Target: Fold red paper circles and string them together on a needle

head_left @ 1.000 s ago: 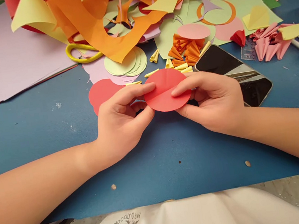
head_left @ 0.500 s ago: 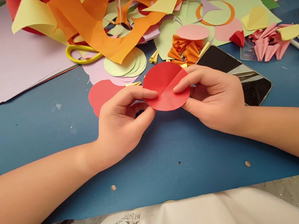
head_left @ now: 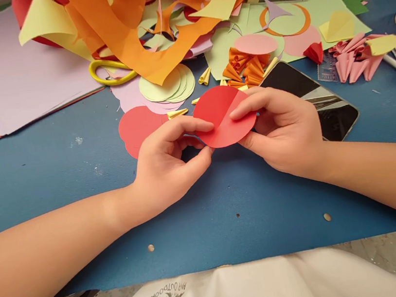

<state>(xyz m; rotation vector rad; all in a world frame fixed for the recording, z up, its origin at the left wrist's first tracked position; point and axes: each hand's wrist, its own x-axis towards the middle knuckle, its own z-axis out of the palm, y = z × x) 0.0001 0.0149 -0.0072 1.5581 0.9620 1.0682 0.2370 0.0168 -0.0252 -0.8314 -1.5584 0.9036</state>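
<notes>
The left hand (head_left: 166, 160) and right hand (head_left: 287, 128) pinch the red circle (head_left: 219, 107), which could rip if they pull too hard.

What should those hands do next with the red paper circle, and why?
Probably bend the red paper circle gently along the slanting line across it: that looks like a crease, the circle is spread open, and the left hand and right hand grip it from opposite sides.
</notes>
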